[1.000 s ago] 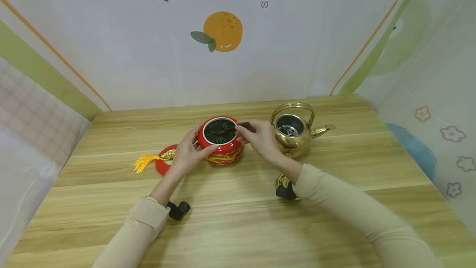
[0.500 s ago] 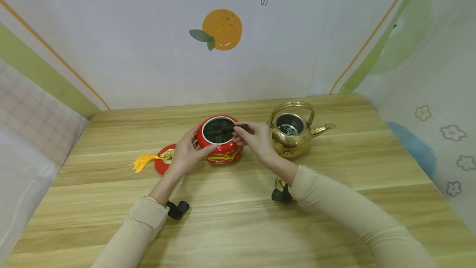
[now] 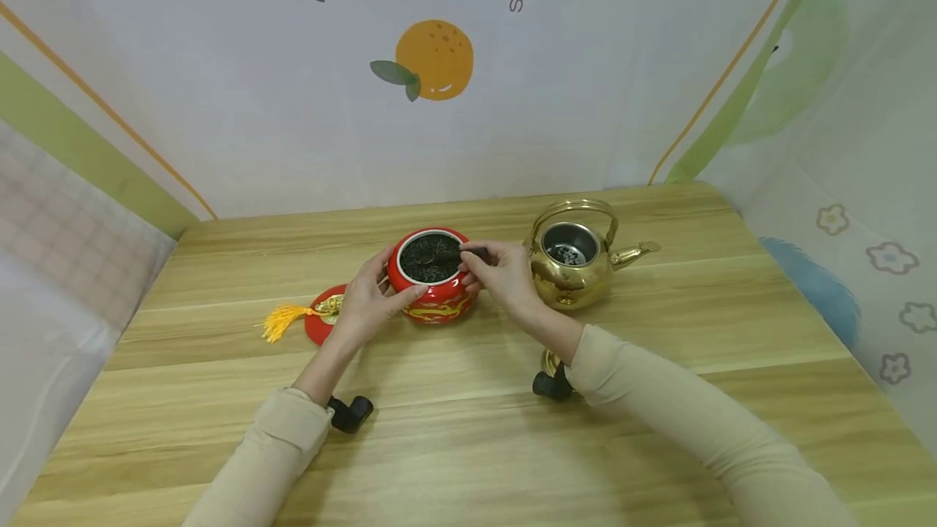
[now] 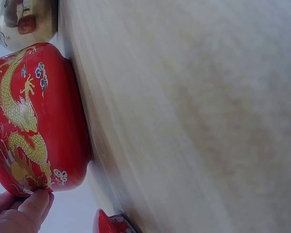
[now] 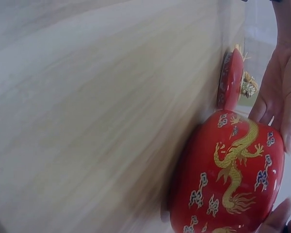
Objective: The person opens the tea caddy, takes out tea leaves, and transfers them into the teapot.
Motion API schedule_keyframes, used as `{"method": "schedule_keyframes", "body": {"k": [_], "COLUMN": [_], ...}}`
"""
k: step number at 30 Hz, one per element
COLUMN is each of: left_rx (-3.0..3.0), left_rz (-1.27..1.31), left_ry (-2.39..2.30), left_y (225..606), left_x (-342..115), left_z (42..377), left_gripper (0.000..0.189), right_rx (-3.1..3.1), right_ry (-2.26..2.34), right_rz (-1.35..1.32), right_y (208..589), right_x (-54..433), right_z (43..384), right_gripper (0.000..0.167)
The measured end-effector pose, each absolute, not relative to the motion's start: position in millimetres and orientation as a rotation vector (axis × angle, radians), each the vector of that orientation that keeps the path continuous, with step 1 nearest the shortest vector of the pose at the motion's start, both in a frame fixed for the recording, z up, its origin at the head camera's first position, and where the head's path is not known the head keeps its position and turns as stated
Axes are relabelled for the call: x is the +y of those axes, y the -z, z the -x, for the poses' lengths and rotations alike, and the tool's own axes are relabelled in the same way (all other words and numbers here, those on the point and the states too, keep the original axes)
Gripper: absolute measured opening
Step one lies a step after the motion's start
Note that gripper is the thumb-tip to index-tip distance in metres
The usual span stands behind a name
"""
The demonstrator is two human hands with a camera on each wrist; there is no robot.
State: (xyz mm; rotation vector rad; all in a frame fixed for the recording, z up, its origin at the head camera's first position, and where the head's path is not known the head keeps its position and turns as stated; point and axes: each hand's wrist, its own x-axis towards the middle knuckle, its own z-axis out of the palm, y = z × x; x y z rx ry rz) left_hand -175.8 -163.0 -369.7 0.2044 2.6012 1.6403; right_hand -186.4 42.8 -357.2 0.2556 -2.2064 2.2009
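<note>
A red jar (image 3: 439,312) with a gold dragon holds dark dried tea leaves (image 3: 426,263). My left hand (image 3: 372,299) grips the jar's left side, its thumb on the front near the rim. Over the right rim, my right hand (image 3: 507,276) pinches the dark handle of a small spoon (image 3: 479,253), whose far end is in the tea leaves and mostly hidden. Close by on the right stands a golden kettle (image 3: 574,287), uncovered, with some dark leaves inside. In the left wrist view, my left fingertips (image 4: 36,204) press against the jar wall.
Left of the jar lies its red lid (image 3: 319,325) with a yellow tassel (image 3: 281,321), partly behind my left hand. A round golden piece (image 3: 551,361), partly hidden by my right wrist's black camera mount (image 3: 552,383), lies on the wooden table (image 3: 439,462). A printed curtain (image 3: 556,104) hangs behind.
My right hand has shifted slightly left, and the spoon has gone a little deeper into the tea leaves. My left hand stays on the jar.
</note>
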Motion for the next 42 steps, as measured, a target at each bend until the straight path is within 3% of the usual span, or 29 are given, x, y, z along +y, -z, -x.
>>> {"method": "schedule_keyframes", "body": {"k": [42], "left_rx": [2.593], "left_rz": [-0.206], "left_ry": [-1.666], "left_y": [366.0], "left_x": [-160.2], "left_z": [172.0], "left_gripper": [0.084], "right_rx": [-2.032], "right_ry": [-2.5], "right_rz": [0.085], "right_y": [360.8], "right_x": [41.9], "right_z": [179.2], "right_gripper": [0.026]}}
